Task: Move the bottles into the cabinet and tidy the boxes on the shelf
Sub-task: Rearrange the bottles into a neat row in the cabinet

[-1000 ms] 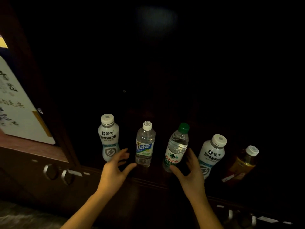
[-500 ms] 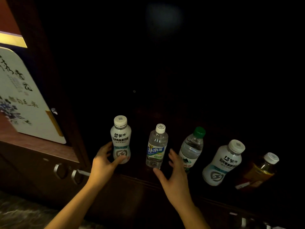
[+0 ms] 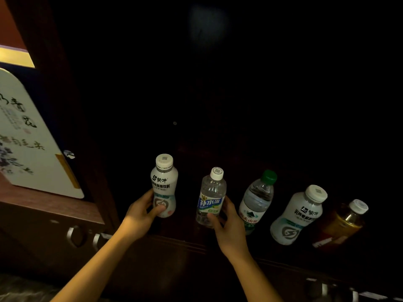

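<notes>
**Q:** Item count?
**A:** Five bottles stand in one row on the dark cabinet ledge point(image 3: 185, 244). These are the left white bottle point(image 3: 164, 182), white-capped clear bottle point(image 3: 210, 197), green-capped clear bottle point(image 3: 257, 199), right white bottle point(image 3: 298, 214) and amber bottle point(image 3: 344, 223). One printed box point(image 3: 28, 136) sits on the shelf at left.
**Q:** Orientation?
**A:** All caps up, long axis vertical. The rightmost three appear tilted in the wide view.
**Q:** Hands, versus 0.5 s ago?
**A:** The left hand point(image 3: 139, 216), already at the left white bottle, grips its base. The right hand point(image 3: 229, 227), previously spread and empty, now grips the white-capped clear bottle
</notes>
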`<state>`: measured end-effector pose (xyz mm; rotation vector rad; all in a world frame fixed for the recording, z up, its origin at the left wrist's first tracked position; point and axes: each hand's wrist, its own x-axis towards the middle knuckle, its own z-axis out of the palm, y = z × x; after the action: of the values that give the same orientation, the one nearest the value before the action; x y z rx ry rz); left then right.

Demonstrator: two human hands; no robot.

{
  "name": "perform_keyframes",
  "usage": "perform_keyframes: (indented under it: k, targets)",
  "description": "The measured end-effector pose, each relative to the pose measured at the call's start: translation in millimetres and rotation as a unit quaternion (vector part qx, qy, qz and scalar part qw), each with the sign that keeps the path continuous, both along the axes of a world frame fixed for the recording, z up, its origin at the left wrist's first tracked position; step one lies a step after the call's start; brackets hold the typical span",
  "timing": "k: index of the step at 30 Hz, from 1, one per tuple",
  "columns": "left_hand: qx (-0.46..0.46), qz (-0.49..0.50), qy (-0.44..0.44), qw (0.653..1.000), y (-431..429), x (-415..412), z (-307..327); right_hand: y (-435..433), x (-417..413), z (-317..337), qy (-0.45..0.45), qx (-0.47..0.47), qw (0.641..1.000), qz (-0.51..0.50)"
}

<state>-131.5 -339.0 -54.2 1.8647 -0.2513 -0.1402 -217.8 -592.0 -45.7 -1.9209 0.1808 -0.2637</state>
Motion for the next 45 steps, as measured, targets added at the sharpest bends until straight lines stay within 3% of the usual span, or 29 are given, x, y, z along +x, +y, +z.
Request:
perform_keyframes:
  k: [12, 28, 31, 36, 40, 45]
  targets:
    - [0.004, -0.021, 0.000, 1.000, -15, 8, 2, 6, 1, -5, 0.003, 0.006, 0.999, -0.038]
    - [-0.004, -0.039, -0.015, 0.999, -52, 3, 3, 5, -6, -4, 0.006, 0.005, 1.000, -0.007]
    - [0.000, -0.042, -0.022, 0.999, -51, 3, 2, 1, -24, -9, 0.015, 0.004, 0.999, -0.050]
    - [-0.007, -0.042, -0.024, 0.999, -52, 3, -3, -29, -61, -20, -0.026, -0.097, 0.982, -0.158]
    - [-0.015, -0.045, -0.017, 0.999, -52, 4, -4, -56, -70, -15, -0.047, -0.082, 0.970, -0.225]
    - [-0.010, -0.042, -0.016, 0.999, -54, 2, -3, -68, -51, 3, -0.035, -0.035, 0.993, -0.108]
